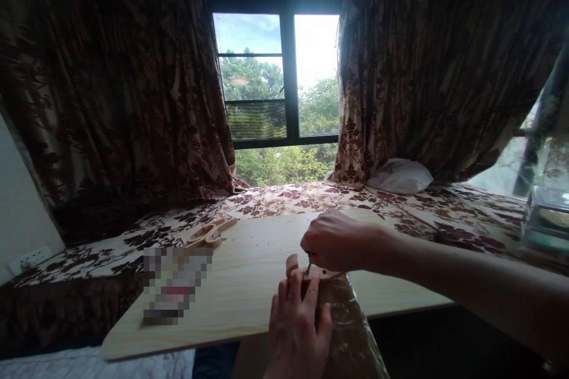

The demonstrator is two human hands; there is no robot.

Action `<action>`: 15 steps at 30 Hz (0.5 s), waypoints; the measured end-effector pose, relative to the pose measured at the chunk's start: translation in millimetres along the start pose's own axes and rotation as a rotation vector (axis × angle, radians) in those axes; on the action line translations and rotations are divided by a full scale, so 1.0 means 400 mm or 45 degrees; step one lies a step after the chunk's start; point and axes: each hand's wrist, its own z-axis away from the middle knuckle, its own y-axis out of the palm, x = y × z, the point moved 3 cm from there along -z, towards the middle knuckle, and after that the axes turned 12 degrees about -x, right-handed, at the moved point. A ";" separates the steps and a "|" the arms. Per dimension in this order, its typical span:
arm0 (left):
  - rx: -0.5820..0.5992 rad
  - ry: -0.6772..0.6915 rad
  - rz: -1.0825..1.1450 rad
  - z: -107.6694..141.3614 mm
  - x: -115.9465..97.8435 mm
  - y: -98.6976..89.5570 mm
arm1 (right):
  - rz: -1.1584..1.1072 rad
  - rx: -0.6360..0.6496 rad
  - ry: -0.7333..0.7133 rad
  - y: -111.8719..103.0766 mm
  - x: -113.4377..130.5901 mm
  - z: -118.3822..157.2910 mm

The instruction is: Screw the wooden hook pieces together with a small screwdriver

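In the middle foreground, a small pale wooden piece (328, 273) with dark round holes and a curved upright end lies on a box wrapped in brown tape (349, 320). My left hand (299, 323) rests on the near side of the piece, fingers spread and fingertips pressing on it. My right hand (333, 240) is closed in a fist above it. From that fist a tool with a thin metal shaft (309, 263) points down to the piece, close to my left fingertips. Its handle is hidden inside the fist.
A pale wooden board (240, 290) spreads under the work. On its left lie curved wooden pieces (208, 234) and a blurred-out item (178, 287). Small dark specks dot the board. Behind are a flowered cloth (284, 195), a white plastic bag (400, 176) and a clear container (546, 219).
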 end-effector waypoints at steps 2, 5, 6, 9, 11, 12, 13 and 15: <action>-0.008 -0.005 0.002 0.001 0.002 -0.001 | -0.002 0.001 -0.014 -0.004 0.001 0.003; -0.019 0.009 0.008 0.003 0.003 -0.001 | -0.007 -0.016 -0.042 -0.011 0.006 0.009; -0.020 0.011 0.009 0.004 0.003 -0.001 | -0.011 -0.025 -0.050 -0.012 0.008 0.011; -0.013 0.012 0.018 0.006 0.001 -0.001 | -0.025 -0.044 -0.062 -0.009 0.014 0.009; -0.017 0.011 0.026 0.005 -0.001 -0.002 | -0.029 -0.049 -0.053 -0.003 0.015 0.005; -0.021 0.008 0.031 0.004 -0.001 -0.002 | -0.030 -0.050 -0.044 0.000 0.015 0.003; -0.025 0.005 0.036 0.003 -0.002 -0.003 | -0.031 -0.050 -0.033 0.003 0.014 0.001; -0.028 -0.001 0.042 0.001 -0.003 -0.004 | -0.028 -0.052 -0.008 0.007 0.012 -0.002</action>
